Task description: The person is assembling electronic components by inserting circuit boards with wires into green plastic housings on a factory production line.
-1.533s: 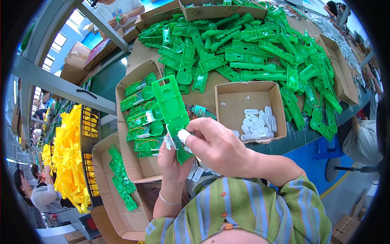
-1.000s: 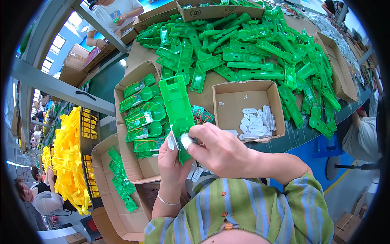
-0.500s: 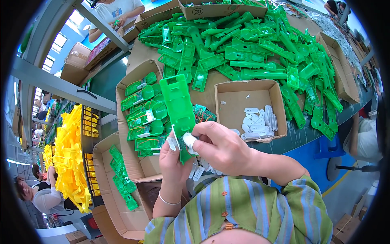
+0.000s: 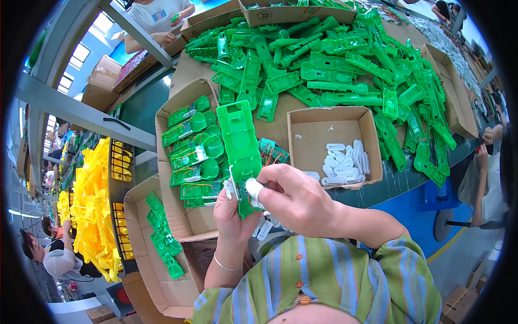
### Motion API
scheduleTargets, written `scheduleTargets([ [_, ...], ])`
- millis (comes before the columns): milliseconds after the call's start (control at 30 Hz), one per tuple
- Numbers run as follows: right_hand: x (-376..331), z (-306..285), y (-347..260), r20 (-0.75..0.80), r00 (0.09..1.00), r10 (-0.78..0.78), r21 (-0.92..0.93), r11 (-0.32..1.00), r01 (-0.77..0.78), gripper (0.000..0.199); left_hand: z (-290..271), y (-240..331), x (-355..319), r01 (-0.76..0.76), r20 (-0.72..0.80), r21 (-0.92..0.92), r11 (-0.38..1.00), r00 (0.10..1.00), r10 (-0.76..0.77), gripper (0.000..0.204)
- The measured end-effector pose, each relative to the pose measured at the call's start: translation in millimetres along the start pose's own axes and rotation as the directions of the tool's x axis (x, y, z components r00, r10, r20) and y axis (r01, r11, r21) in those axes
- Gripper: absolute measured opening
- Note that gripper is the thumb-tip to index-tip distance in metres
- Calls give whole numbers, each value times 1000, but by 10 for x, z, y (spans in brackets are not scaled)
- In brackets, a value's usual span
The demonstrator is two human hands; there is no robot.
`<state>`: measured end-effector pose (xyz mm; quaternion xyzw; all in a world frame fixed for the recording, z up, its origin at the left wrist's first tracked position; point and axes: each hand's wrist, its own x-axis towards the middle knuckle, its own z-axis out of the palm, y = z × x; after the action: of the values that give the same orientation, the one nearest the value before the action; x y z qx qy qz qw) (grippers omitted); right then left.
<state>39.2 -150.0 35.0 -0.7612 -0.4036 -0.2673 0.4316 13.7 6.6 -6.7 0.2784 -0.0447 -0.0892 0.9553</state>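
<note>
A long green plastic housing (image 4: 240, 135) stands up in front of me, its hollow inner side with ribs facing me. My left hand (image 4: 231, 222) grips its lower end. By the left thumb a small white plastic piece (image 4: 229, 190) sticks out at the housing's edge. My right hand (image 4: 299, 198) is closed, its fingertips pinched against the lower part of the housing; what lies between them is hidden. A white wrapping (image 4: 253, 189) covers one of its fingertips. Below the hands lie several white oval parts (image 4: 264, 229), partly covered.
A carton (image 4: 195, 224) at left holds green housings with circuit boards and wires. Another carton (image 4: 334, 112) at right holds white oval pieces. Green housings (image 4: 340, 75) are heaped behind. Lower left stands a carton (image 4: 141, 237) with green parts, beside yellow parts (image 4: 94, 210). Co-workers sit around.
The green housing has shifted slightly right and turned its inside more toward me. Both my hands keep their hold. A co-worker's hands at the upper left have moved apart.
</note>
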Motion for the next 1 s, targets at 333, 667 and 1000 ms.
scheduleTargets([
  [333,31,-49,-102,89,996,-10,-47,999,14,21,6,-4,-43,-76,68,108,991,995,69,41],
  [667,-15,-27,-66,123,988,-92,-150,982,111,19,-9,28,-66,-118,97,316,941,991,92,45],
  [1000,-160,34,80,27,989,-146,-93,985,148,19,180,-29,-62,-127,87,532,837,992,96,48],
])
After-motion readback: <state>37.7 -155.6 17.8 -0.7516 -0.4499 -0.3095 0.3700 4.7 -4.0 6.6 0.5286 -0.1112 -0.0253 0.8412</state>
